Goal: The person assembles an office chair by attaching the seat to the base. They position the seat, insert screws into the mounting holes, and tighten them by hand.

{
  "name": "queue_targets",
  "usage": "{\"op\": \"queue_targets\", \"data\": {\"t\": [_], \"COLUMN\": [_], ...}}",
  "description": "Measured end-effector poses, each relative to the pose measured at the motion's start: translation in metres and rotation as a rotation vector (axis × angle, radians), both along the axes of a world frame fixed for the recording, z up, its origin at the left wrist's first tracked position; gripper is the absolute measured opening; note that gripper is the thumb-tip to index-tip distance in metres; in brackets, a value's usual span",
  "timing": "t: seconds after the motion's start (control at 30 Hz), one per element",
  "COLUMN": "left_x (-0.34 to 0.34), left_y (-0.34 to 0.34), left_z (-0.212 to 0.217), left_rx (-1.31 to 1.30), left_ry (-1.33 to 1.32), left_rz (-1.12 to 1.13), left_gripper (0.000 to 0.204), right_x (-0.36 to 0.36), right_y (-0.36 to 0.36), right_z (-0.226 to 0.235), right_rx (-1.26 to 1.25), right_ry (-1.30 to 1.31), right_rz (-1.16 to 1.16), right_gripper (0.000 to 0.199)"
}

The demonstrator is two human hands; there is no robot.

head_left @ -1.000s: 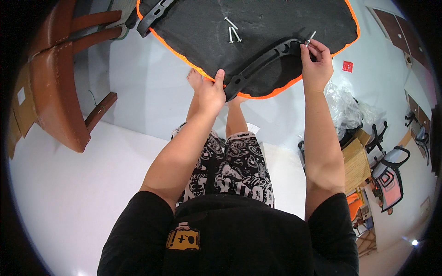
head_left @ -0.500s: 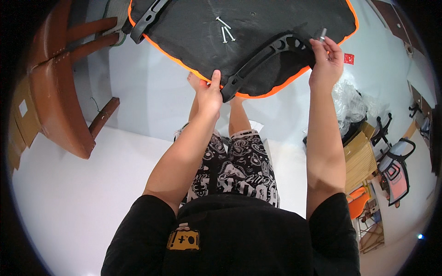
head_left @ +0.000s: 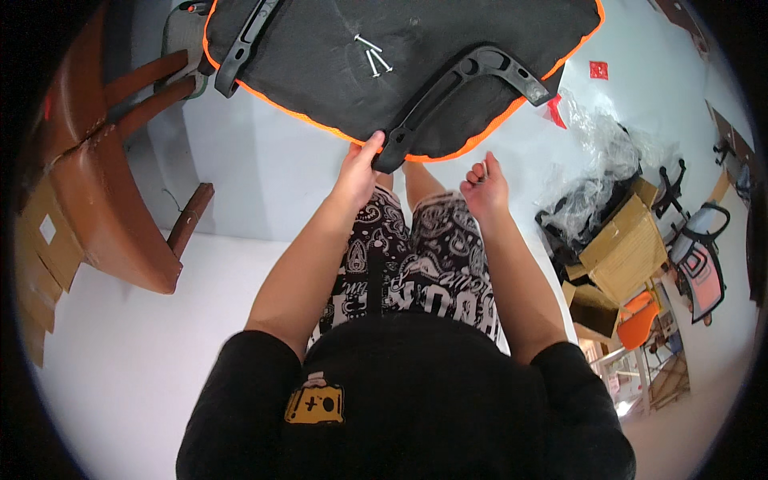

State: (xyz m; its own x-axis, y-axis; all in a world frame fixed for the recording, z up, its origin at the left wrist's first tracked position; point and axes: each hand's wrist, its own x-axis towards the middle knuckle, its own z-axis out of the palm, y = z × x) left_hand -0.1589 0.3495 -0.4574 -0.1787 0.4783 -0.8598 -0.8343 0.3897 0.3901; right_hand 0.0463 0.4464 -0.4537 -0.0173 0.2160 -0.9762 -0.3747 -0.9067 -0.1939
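Note:
A black padded chair seat [head_left: 320, 64] with orange piping lies in front of me, its underside up. My left hand [head_left: 358, 172] grips its near edge, thumb on top beside the end of a black armrest [head_left: 436, 92]. That curved armrest rests across the right part of the seat. Another black armrest [head_left: 240, 52] lies over the left edge. Several silver bolts [head_left: 374, 58] lie loose on the fabric. My right hand [head_left: 486, 188], off the seat near my lap, is closed on a small silver bolt [head_left: 484, 170], mostly hidden by the fingers.
A brown upholstered chair [head_left: 108, 192] lies tipped at the left, legs toward the seat. To the right are clear plastic wrap [head_left: 592, 160], an open cardboard box [head_left: 624, 248], a red packet [head_left: 598, 70] and an orange chair [head_left: 638, 320].
My right hand has come down and left from the armrest's far end toward my lap, still closed. The seat and armrests have shifted slightly left; my left hand keeps its grip.

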Motion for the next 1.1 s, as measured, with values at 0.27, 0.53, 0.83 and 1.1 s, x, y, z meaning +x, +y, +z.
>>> {"op": "queue_targets", "data": {"t": [0.27,0.53,0.83,1.1], "left_x": [-0.011,-0.012,-0.014,-0.015], "left_y": [0.004,0.004,0.0,-0.009], "left_z": [0.0,0.0,-0.002,-0.013], "left_rx": [-0.089,-0.129,-0.186,-0.114], "left_ry": [-0.393,-0.42,-0.386,-0.35], "left_rz": [-0.096,-0.138,-0.134,-0.159], "left_gripper": [0.057,0.056,0.053,0.053], "right_x": [-0.059,-0.093,-0.094,-0.1], "right_y": [-0.004,0.003,-0.003,-0.003], "right_z": [-0.057,-0.03,-0.037,-0.037], "right_rx": [-0.044,-0.006,0.013,-0.048], "right_ry": [0.052,0.258,0.335,0.386], "right_rz": [-0.148,-0.122,-0.033,-0.178], "right_gripper": [0.04,0.051,0.054,0.053]}}
